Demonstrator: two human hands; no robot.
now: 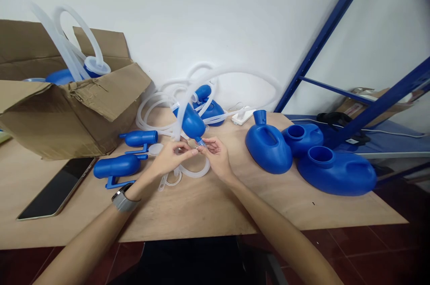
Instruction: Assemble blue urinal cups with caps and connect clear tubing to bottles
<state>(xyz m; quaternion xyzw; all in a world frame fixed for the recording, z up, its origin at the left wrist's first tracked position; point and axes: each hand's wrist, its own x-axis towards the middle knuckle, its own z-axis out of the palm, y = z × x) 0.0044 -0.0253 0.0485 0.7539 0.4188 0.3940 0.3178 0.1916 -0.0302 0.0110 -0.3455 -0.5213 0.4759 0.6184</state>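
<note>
Both my hands meet over the middle of the wooden table [208, 209]. My left hand [173, 158] and my right hand [217, 155] pinch the small blue tip [200, 141] of a blue funnel-shaped piece [191, 122] that a long translucent hose [235, 76] runs into. More hose loops [195, 173] lie on the table under my fingers. A grey watch [123, 200] sits on my left wrist.
An open cardboard box [67, 110] with hoses and blue parts stands at left. Two blue handled cylinders [117, 166] and a dark tablet [57, 188] lie in front of it. Three blue plastic jugs [268, 146] rest at right, beside a blue metal rack [369, 110].
</note>
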